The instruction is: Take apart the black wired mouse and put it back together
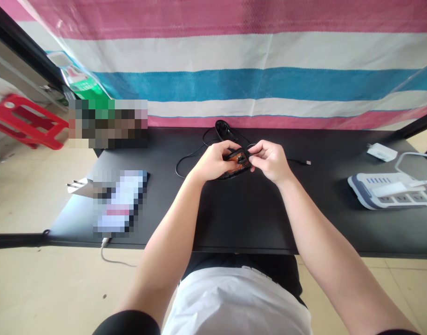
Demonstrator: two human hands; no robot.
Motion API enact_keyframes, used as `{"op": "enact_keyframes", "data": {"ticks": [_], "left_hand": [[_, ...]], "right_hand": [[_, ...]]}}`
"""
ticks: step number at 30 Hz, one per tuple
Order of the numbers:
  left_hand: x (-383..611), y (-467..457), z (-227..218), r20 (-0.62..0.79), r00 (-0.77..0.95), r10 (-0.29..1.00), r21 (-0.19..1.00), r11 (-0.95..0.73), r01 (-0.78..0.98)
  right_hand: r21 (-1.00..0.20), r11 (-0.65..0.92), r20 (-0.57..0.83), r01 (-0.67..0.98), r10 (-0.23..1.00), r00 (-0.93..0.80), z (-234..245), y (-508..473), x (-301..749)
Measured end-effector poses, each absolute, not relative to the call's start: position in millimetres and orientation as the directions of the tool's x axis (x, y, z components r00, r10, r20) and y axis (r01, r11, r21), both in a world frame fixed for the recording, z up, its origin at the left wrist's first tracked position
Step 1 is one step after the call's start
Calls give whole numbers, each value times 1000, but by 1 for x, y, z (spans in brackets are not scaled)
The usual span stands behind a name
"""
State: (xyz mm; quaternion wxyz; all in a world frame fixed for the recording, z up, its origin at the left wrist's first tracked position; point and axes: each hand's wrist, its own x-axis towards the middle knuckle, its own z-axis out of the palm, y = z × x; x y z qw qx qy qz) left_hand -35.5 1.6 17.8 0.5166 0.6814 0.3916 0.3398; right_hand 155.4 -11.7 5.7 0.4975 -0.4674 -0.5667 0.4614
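Both my hands meet over the middle of a black table [241,214]. My left hand [213,160] is closed round an opened computer mouse base [238,163] with an orange circuit board showing inside. My right hand [269,160] pinches at the right end of that base with thumb and fingers. A black mouse shell [222,128] lies just beyond my hands. A thin black cable [188,158] loops to the left, and its USB plug [307,162] lies to the right.
A white power strip [388,193] with a white cord sits at the right, with a small white adapter [381,151] behind it. A blurred-out item and metal tweezers [78,185] lie at the left. A striped tarp [234,65] hangs behind; a red stool [28,121] stands far left.
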Motion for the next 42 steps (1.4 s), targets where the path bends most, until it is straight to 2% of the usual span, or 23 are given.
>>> {"op": "enact_keyframes", "data": {"ticks": [9, 20, 24, 27, 31, 34, 37, 42], "left_hand": [[-33, 2, 19, 49, 430, 902, 980, -126, 153], [-32, 2, 17, 37, 405, 913, 987, -96, 128], [-25, 2, 15, 41, 345, 938, 988, -90, 129], [-15, 0, 11, 76, 156, 985, 989, -94, 111], [-2, -2, 5, 110, -11, 994, 976, -106, 189], [3, -5, 2, 90, -81, 993, 968, -68, 241], [4, -6, -1, 69, -125, 990, 969, -37, 243], [5, -5, -2, 0, -95, 995, 991, 12, 132]], "right_hand": [[-982, 79, 85, -174, 996, -24, 5, -7, 158], [-983, 71, 70, -171, 997, 10, 8, -6, 158], [-995, 90, 88, -52, 995, 48, 5, -7, 157], [-975, 164, 181, 149, 977, 111, 1, -11, 155], [-896, 291, 303, 335, 953, -19, 0, -18, 154], [-844, 344, 310, 411, 939, -150, 2, -20, 154], [-807, 341, 277, 482, 940, -202, 2, -19, 153], [-755, 334, 300, 564, 941, -156, 2, -18, 151]]}}
